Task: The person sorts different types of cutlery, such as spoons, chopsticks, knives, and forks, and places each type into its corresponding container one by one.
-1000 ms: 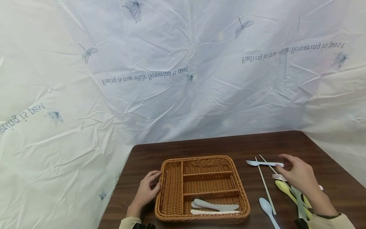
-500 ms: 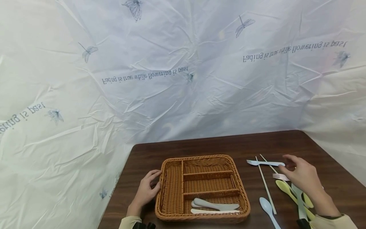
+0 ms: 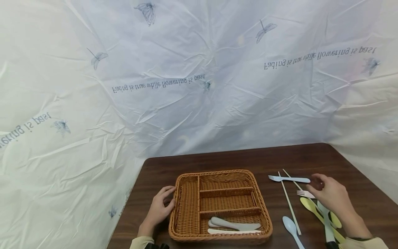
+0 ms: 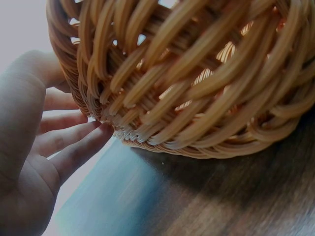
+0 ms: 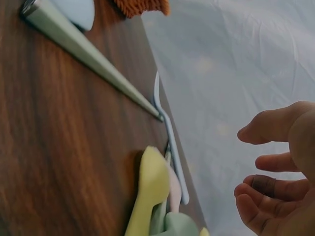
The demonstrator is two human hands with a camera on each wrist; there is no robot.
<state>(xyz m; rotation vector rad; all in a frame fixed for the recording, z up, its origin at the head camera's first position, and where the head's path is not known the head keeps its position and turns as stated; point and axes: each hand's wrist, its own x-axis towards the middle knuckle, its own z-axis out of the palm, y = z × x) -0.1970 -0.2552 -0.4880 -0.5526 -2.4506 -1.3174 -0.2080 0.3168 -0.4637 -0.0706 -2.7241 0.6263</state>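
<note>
My left hand (image 3: 159,208) rests against the left side of a brown wicker basket (image 3: 172,214); in the left wrist view, its fairly straight fingers (image 4: 81,147) touch the woven wall. Over the right part of the table, my right hand (image 3: 334,195) holds nothing, its fingers loosely bent and apart. Just left of its fingertips lies a light blue fork (image 3: 292,179) across two pale chopsticks (image 3: 290,205). A pink fork (image 3: 304,194), a yellow spoon (image 3: 308,204) and a grey-green utensil (image 3: 327,221) lie close below that hand. The right wrist view shows the blue fork (image 5: 172,135) apart from the fingers.
The basket has several compartments; its front right one contains grey knives (image 3: 234,224) and a white utensil (image 3: 230,231). A light blue spoon (image 3: 290,226) lies between basket and chopsticks. Behind the dark wooden table (image 3: 217,159) hangs a printed white sheet (image 3: 192,114).
My right hand has drawn slightly rightward and down, from the blue fork's handle end to a small gap beside it. The left hand and basket keep their places.
</note>
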